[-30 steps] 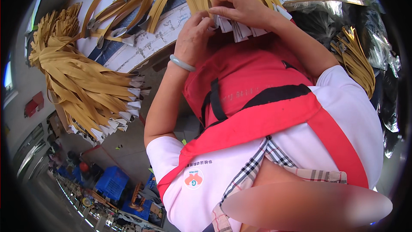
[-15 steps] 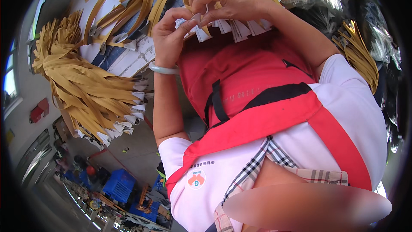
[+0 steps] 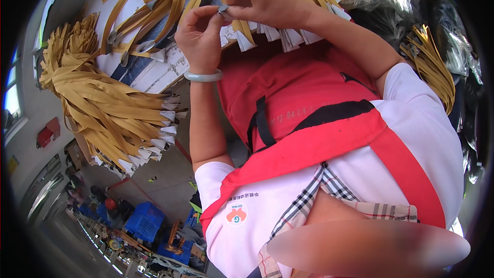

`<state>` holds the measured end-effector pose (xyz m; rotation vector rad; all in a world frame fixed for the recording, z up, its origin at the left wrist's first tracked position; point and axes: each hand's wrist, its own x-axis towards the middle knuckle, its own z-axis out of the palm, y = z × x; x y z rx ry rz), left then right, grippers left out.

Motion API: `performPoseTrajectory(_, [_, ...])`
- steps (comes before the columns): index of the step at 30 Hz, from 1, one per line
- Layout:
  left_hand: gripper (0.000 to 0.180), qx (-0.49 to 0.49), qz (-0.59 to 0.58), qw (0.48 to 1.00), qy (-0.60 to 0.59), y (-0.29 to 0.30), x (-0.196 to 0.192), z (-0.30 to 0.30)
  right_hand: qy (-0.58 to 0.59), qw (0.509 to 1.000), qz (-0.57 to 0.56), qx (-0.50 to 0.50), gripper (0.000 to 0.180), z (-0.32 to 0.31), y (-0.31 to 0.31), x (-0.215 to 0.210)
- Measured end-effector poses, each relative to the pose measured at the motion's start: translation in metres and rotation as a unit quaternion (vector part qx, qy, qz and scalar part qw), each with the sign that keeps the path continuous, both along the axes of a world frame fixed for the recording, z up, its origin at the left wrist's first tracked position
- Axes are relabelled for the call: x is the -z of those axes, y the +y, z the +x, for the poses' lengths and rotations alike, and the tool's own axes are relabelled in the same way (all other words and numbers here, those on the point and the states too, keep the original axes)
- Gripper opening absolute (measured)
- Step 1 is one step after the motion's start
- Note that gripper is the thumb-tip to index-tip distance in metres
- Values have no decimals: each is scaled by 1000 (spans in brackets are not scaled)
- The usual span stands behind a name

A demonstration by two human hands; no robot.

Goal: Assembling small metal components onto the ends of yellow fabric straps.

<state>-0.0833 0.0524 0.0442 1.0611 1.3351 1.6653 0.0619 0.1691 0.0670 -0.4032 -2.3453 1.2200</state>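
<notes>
Above the table edge, both my hands meet over a small grey tab (image 3: 223,12). My left hand (image 3: 199,38), with a pale bangle at the wrist, pinches it between thumb and forefinger. From the other side, the curled fingers of my right hand (image 3: 265,2) close on the same tab; its fingertips are partly hidden. Behind and beneath the hands lies a spread of tan straps (image 3: 177,7), some ending in grey tabs and others in white ones. Whether the pinched tab belongs to one of these straps I cannot tell.
A thick bundle of tan straps (image 3: 103,98) with white ends hangs at the table's left side. More tan straps (image 3: 429,67) hang at the right, beside dark plastic-wrapped goods (image 3: 455,38). The worn white table (image 3: 164,69) shows between the straps. Blue crates (image 3: 144,221) stand on the floor.
Both hands have shifted slightly, the left one toward the left and the right one upward. The grey tab between them shows more plainly now.
</notes>
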Motion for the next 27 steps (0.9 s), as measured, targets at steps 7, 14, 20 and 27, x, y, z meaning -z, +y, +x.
performPoseTrajectory(7, [18, -24, 17, 994, -109, -1, -23, 11, 200, 976, -56, 59, 11, -4, 5, 14])
performPoseTrajectory(14, [7, 2, 47, 986, 161, -9, -6, -13, 12, 954, -299, 26, 22, 10, 0, 8])
performPoseTrajectory(20, [12, -10, 23, 983, 180, -19, -10, -6, 13, 968, -250, 19, 22, 15, 1, 10])
performPoseTrajectory(27, [15, -328, 4, 929, 169, -58, -4, -110, -21, 968, -180, 172, 21, 48, 28, -7])
